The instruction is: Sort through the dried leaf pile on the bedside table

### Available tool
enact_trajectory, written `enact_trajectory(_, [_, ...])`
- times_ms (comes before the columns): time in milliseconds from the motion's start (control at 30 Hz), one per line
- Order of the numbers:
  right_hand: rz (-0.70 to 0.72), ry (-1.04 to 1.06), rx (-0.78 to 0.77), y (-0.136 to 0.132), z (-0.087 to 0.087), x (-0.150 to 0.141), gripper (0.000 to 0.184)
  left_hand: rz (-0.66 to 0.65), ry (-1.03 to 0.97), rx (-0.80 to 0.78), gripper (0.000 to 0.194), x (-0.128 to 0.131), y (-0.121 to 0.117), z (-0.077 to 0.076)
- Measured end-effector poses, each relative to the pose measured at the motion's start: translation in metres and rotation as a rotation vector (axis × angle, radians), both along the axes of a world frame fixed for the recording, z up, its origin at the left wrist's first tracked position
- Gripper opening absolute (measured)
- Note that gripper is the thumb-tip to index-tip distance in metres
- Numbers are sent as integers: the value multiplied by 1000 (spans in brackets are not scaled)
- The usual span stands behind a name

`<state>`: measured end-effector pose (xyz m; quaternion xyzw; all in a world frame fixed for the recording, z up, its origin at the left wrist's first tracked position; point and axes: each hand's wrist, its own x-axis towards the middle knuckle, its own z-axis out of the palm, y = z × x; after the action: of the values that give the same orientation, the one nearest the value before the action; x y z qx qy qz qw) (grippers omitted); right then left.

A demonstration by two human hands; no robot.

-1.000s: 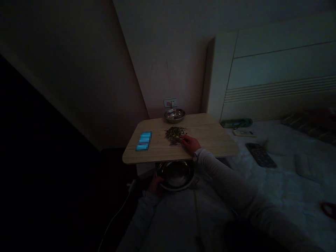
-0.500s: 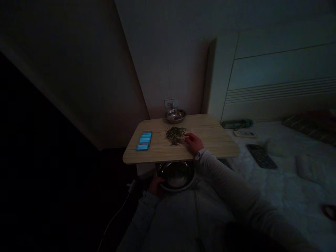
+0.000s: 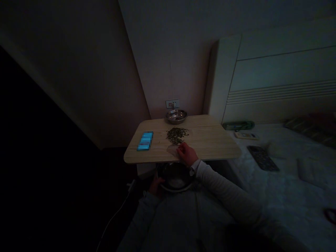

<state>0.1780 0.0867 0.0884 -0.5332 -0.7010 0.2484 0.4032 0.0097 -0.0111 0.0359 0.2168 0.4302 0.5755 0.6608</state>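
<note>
A loose patch of small dark grains [image 3: 176,134] lies spread on the light wooden table [image 3: 210,140]. Just at its near side is my right hand [image 3: 187,154], fingers pinched together above the tabletop; whatever they hold is too small to make out. Below the table's front edge, over my lap, my left hand [image 3: 155,185] grips the left rim of a wide metal bowl [image 3: 176,189], thumb over the edge. The bowl's inside is dark, so its contents cannot be told. A smaller metal bowl [image 3: 176,121] stands behind the grains at the table's back edge.
A phone [image 3: 145,141] with a lit, blurred screen lies on the table's left. Behind the table is a wall socket [image 3: 172,103]. To the right, a bed holds a green case [image 3: 238,125], a pale remote [image 3: 246,135] and a dark patterned flat object [image 3: 262,158]. A white cable hangs at lower left.
My right hand has drawn back from the right side of the grains towards me and slightly left, nearer the table's front edge. My left hand stays on the large bowl.
</note>
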Motion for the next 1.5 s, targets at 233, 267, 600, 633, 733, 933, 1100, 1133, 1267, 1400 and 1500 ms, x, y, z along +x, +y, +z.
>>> enact_trajectory(233, [-152,-260,-90,-3,10,10,15,39,-35,-18,60,2,0,-3])
enact_trajectory(267, [-164,-278,-103,-5,12,13,15,39,-36,-12,60,3,-1,-2])
enact_trajectory(600, [-234,-335,-175,-9,17,39,15,44,-2,-23,46,2,-2,3])
enact_trajectory(633, [-238,-343,-173,-9,16,40,15,35,-1,-18,47,1,-1,1])
enact_trajectory(733, [-260,-359,-156,-8,13,42,15,32,-12,15,48,1,0,-5])
enact_trajectory(933, [-309,-354,-154,-9,13,47,16,39,-9,43,56,0,2,-11])
enact_trajectory(1100, [-318,-369,-183,-9,19,48,16,44,12,-6,50,-2,1,-7])
enact_trajectory(1133, [-319,-373,-194,-9,20,48,17,44,16,-5,51,-2,1,-7])
enact_trajectory(1267, [-320,-383,-204,-10,21,48,18,34,21,-8,54,-2,0,-6])
enact_trajectory(1400, [-331,-379,-213,-11,21,51,17,28,0,-27,52,-1,-1,-2])
enact_trajectory(1500, [-338,-383,-238,-13,23,53,17,51,4,-42,50,-1,-1,-1])
